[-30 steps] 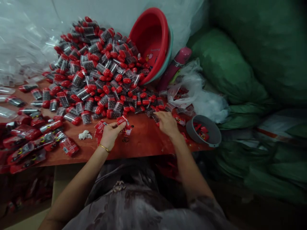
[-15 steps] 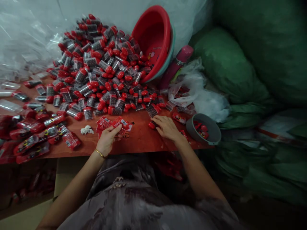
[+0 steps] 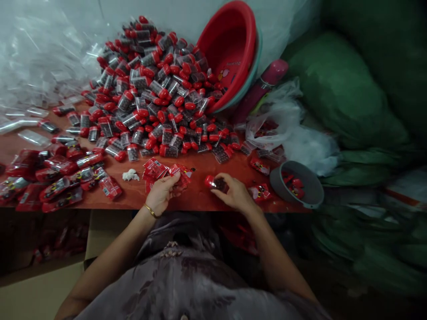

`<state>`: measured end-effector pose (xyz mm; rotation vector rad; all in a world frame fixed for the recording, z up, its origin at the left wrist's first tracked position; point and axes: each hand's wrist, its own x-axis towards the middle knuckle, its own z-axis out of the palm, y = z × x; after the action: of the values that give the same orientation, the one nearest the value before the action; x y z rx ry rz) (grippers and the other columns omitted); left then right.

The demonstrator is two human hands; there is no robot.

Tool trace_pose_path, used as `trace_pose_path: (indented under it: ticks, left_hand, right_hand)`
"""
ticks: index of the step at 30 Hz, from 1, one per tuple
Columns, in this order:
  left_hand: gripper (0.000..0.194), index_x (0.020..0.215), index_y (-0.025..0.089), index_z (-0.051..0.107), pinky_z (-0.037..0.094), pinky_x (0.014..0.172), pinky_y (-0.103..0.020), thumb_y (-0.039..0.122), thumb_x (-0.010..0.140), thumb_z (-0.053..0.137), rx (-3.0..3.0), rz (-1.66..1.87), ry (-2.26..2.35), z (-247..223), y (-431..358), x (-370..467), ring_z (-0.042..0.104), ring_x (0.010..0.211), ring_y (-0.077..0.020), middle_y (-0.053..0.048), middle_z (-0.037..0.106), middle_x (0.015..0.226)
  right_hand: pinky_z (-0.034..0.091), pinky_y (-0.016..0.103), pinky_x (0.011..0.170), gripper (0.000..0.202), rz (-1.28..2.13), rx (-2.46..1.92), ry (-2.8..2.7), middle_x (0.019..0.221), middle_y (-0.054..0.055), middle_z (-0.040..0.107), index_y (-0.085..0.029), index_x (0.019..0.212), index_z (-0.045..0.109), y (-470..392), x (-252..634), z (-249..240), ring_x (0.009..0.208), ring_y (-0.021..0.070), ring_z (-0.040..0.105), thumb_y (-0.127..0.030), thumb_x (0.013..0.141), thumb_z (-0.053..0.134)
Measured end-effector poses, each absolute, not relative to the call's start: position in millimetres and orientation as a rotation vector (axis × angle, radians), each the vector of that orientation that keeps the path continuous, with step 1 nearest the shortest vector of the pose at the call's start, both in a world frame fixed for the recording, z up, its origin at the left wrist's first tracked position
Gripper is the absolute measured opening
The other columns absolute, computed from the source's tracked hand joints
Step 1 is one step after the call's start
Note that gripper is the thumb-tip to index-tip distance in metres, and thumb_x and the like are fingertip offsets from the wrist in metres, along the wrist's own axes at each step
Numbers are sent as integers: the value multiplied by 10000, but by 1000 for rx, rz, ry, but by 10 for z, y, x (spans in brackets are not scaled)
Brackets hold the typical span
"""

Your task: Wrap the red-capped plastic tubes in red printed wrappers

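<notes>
My left hand (image 3: 163,192) is closed in a pinch on a red printed plastic packet (image 3: 183,176), close above the table. Beside it lie more flat red packets (image 3: 154,170). My right hand (image 3: 232,192) grips a small clear container with a red cap (image 3: 211,181); dark contents show through its wall, and the cap points left toward my left hand. Beyond both hands rises a big heap of similar red-capped containers (image 3: 150,102). At the left, several filled red packets (image 3: 63,178) lie piled together.
A grey bowl (image 3: 318,195) with red pieces stands at the table's right edge. A red basin (image 3: 247,26) leans behind the heap beside a pink bottle (image 3: 267,80). Clear plastic tubes (image 3: 36,138) lie at left, a small white lump (image 3: 130,175) nearer, green sacks (image 3: 347,89) at right.
My right hand has lifted a red-capped container off the table and turned it. My left hand stays by the red packets. The whole view has shifted slightly.
</notes>
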<state>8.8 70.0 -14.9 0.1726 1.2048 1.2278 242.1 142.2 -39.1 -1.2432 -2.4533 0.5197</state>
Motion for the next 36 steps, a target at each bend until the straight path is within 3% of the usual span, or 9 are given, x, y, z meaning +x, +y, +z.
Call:
trace_pose_path:
  ticks: [6,13,18,29,36]
  left_hand:
    - [319,684,139,659,439,468,-206,393,566,813,150,1202,1186,-154,686,125,593,532,-106,-30,687,667]
    - [432,640,128,652,428,451,-209,484,471,829,229,1177,1203,-103,651,142,573,486,-110,-32,662,598]
    - [444,620,119,653,427,461,-209,514,492,808,307,1171,1266,-103,636,137,580,489,-108,-39,665,601]
    - [390,666,124,691,411,489,-201,339,398,875,370,1284,1242,-195,625,225,522,479,-71,9,641,556]
    - [329,739,152,734,487,723,-245,299,472,860,456,1322,1142,-271,647,282,618,677,-114,-15,730,751]
  right_hand:
    - [526,290,761,276,579,-949,-2276,937,32,697,-239,1045,580,903,2082,-205,841,177,670,-232,769,594]
    - [537,287,744,285,529,-1001,-2218,940,40,697,-229,1047,580,903,1987,-274,823,180,675,-235,765,616]
    - [538,287,739,280,527,-1022,-2190,921,36,700,-234,1046,594,872,1956,-275,812,181,675,-252,767,618]
    - [546,309,756,309,475,-1077,-2003,932,50,698,-225,1065,576,798,1834,-365,820,190,669,-257,765,644]
    - [543,304,770,288,448,-1102,-1999,932,63,692,-223,1085,562,797,1721,-395,843,190,666,-260,803,606]
